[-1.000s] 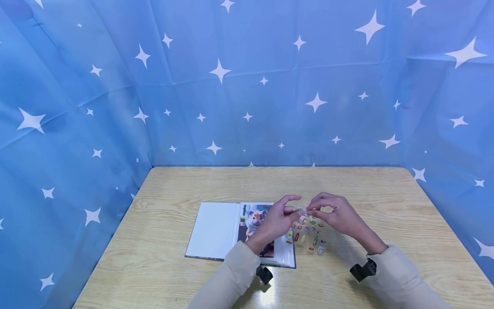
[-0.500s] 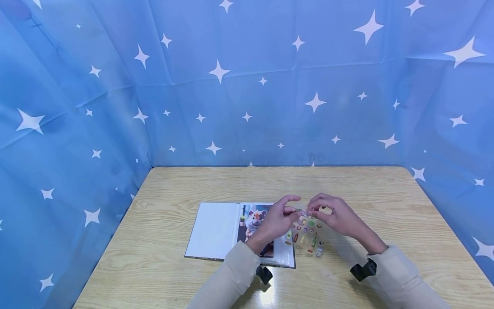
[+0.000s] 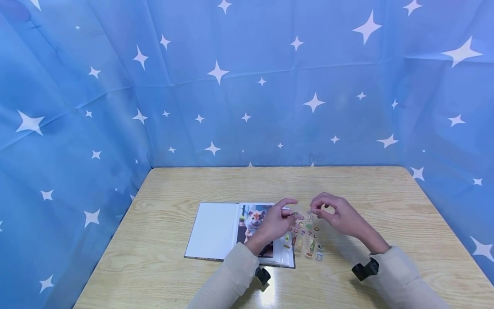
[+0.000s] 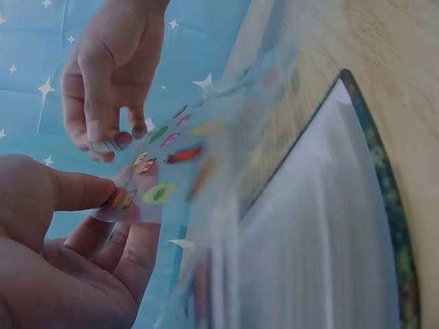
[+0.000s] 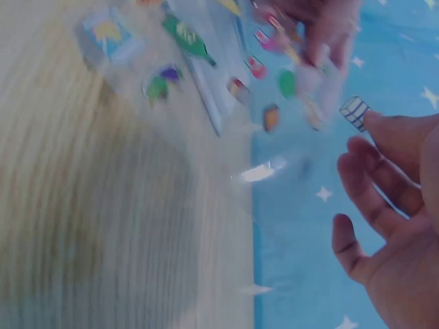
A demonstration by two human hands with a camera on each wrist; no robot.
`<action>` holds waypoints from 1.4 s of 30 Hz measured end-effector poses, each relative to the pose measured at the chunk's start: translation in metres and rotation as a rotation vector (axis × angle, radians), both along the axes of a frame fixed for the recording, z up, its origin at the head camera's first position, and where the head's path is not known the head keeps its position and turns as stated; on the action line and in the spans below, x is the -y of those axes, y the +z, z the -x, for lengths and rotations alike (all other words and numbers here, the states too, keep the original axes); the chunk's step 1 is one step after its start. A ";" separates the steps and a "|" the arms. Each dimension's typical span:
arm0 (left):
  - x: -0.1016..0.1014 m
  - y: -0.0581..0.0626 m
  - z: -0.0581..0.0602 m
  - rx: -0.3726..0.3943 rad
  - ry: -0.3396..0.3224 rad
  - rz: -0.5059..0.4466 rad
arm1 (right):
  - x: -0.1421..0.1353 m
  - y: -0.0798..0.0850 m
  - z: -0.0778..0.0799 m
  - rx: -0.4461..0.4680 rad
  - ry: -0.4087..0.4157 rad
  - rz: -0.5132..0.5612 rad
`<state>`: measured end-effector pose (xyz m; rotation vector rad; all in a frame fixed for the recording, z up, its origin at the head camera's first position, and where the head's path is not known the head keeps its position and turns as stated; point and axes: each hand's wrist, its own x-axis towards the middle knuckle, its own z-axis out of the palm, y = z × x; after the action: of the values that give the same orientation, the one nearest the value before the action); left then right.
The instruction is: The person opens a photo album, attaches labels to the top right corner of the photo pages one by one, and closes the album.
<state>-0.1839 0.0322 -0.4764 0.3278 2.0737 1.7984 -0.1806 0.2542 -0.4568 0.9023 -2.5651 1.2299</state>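
My left hand (image 3: pixel 275 222) pinches the upper left edge of a clear sticker sheet (image 4: pixel 159 193) between thumb and fingers. Small coloured food and bottle pictures dot the sheet, which hangs tilted over the table and the album's right edge. To its right, my right hand (image 3: pixel 341 216) holds a small white sticker with dark grid lines (image 5: pixel 354 113) between thumb and fingertip. That sticker looks apart from the sheet in both wrist views. Below my left wrist lies an open photo album (image 3: pixel 212 231), its right page partly hidden by the hand.
A hamster picture (image 3: pixel 254 219) shows on the album's right page under glossy plastic. The album lies on a wooden table (image 3: pixel 162 240). A blue curtain with white stars (image 3: pixel 247 94) hangs behind the table and at both sides.
My right hand has drawn slightly right, away from the left, with the small sticker in its fingers. The sheet's lower end has shifted slightly. The album has stayed in place.
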 end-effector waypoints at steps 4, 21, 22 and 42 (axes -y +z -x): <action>-0.001 -0.004 0.001 -0.006 0.013 -0.030 | -0.004 0.001 0.000 -0.006 -0.019 0.016; -0.011 -0.007 -0.002 0.082 0.052 0.068 | -0.005 -0.004 0.000 0.038 -0.056 -0.003; -0.012 -0.007 -0.001 0.091 0.047 0.066 | -0.005 -0.004 0.000 0.042 -0.053 0.000; -0.015 -0.001 -0.003 0.031 -0.056 0.300 | -0.009 -0.010 -0.002 0.062 -0.071 0.010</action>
<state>-0.1807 0.0476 -0.4779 0.2690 2.2471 1.4242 -0.1791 0.2633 -0.4664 0.7754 -2.6112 1.2691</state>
